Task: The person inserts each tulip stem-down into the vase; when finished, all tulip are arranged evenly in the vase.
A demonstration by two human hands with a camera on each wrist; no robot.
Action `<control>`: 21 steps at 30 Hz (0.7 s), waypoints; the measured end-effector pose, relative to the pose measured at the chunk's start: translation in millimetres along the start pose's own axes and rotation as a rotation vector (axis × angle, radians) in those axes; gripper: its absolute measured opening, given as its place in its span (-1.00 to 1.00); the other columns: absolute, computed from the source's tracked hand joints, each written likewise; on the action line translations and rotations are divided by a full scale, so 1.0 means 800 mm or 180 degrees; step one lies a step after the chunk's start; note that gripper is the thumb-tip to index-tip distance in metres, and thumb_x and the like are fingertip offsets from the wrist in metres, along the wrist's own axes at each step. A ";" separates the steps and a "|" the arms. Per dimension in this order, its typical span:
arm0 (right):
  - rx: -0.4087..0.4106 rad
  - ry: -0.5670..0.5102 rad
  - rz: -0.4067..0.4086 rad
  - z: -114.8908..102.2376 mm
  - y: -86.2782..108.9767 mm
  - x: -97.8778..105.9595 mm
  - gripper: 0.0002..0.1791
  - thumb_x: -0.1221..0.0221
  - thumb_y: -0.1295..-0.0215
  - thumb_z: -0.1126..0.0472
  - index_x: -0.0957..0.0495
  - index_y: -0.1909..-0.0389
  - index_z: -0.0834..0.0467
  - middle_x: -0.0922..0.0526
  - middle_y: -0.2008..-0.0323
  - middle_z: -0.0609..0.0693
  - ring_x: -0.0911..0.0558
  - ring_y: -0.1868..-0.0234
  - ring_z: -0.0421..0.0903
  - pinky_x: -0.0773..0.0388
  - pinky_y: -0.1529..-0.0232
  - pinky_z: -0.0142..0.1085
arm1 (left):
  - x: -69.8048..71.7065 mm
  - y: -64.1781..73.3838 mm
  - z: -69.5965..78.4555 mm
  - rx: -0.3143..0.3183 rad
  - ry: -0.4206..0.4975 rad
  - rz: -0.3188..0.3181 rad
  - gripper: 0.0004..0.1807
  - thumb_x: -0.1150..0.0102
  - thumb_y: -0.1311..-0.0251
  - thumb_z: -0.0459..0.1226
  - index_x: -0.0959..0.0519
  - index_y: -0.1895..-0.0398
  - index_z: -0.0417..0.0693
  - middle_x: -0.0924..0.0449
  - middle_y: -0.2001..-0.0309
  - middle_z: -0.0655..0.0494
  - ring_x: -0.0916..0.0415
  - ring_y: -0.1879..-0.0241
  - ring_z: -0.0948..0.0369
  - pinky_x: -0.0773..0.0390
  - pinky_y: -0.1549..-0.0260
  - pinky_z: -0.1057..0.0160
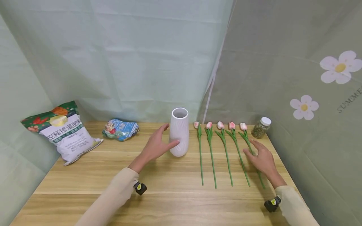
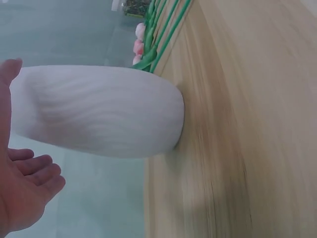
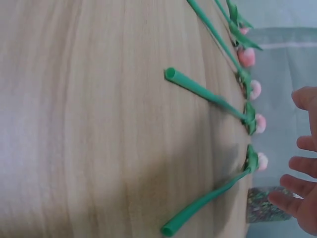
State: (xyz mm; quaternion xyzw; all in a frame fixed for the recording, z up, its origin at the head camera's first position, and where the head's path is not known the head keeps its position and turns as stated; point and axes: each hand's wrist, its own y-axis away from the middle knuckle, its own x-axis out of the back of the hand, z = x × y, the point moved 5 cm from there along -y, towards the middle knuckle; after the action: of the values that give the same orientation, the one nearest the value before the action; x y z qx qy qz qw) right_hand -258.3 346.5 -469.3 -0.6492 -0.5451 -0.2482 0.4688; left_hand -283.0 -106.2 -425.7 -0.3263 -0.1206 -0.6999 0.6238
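A tall white ribbed vase point(image 1: 179, 133) stands upright near the back of the wooden table. My left hand point(image 1: 157, 145) is at its left side, thumb reaching across its front; in the left wrist view the fingers spread around the vase point(image 2: 99, 109) without curling on it. Whether the thumb touches it I cannot tell. Several pink tulips point(image 1: 220, 125) with green stems lie in a row right of the vase. Over the rightmost tulip point(image 1: 243, 126) hovers my right hand point(image 1: 262, 158), its fingers spread and holding nothing; the right wrist view shows this hand point(image 3: 304, 163) apart from the stems.
A small jar point(image 1: 260, 128) with a white lid and dried contents stands at the back right. At the left sits a large printed bag point(image 1: 70, 135), with a crumpled blue packet point(image 1: 121, 129) beside it. Hanging cloth point(image 1: 135, 62) borders the table's back and sides.
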 end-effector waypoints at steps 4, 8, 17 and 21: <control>-0.0257 -0.0120 -0.0077 0.015 -0.002 -0.004 -0.31 -0.26 -0.42 -0.08 -0.45 -0.35 0.34 -0.47 -0.31 0.42 -0.45 -0.29 0.43 -0.43 -0.21 0.36 | -0.006 -0.007 0.005 -0.0037 0.0190 0.0011 0.03 -0.44 -0.08 0.21 -0.28 -0.50 -0.12 -0.41 -0.40 -0.15 -0.35 -0.39 -0.09 -0.43 -0.34 -0.16; -0.0481 -0.0240 -0.0192 0.029 -0.004 -0.009 -0.29 -0.25 -0.43 -0.10 -0.44 -0.37 0.32 -0.44 -0.32 0.44 -0.47 -0.27 0.43 -0.49 -0.14 0.35 | -0.010 -0.010 0.007 -0.0109 0.0334 0.0022 0.00 -0.49 -0.07 0.16 -0.31 -0.47 -0.14 -0.47 -0.34 -0.12 -0.41 -0.33 -0.03 -0.47 -0.32 -0.13; -0.0657 -0.0393 -0.0235 0.052 -0.004 -0.018 -0.32 -0.26 -0.42 -0.09 -0.48 -0.33 0.33 -0.56 -0.22 0.40 -0.58 -0.16 0.36 -0.61 -0.04 0.23 | -0.015 -0.013 0.009 -0.0114 0.0616 0.0036 -0.07 -0.52 -0.10 0.06 -0.34 -0.43 -0.18 -0.50 -0.30 -0.12 -0.46 -0.30 -0.03 -0.49 -0.33 -0.11; -0.0751 -0.0384 -0.0197 0.059 -0.006 -0.021 -0.36 -0.27 -0.42 -0.07 -0.52 -0.29 0.34 -0.63 -0.14 0.36 -0.66 -0.08 0.30 -0.65 0.00 0.16 | -0.016 -0.014 0.009 -0.0077 0.0691 0.0047 -0.10 -0.51 -0.12 0.03 -0.34 -0.43 -0.20 -0.49 -0.30 -0.16 -0.47 -0.31 -0.06 -0.51 -0.32 -0.09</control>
State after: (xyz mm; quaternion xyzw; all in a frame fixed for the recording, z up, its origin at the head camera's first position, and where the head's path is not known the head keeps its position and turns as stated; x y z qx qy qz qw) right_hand -276.4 380.0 -502.3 -0.6964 -0.5592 -0.2855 0.3477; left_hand -291.2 -89.7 -425.3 -0.2570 -0.0415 -0.7279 0.6343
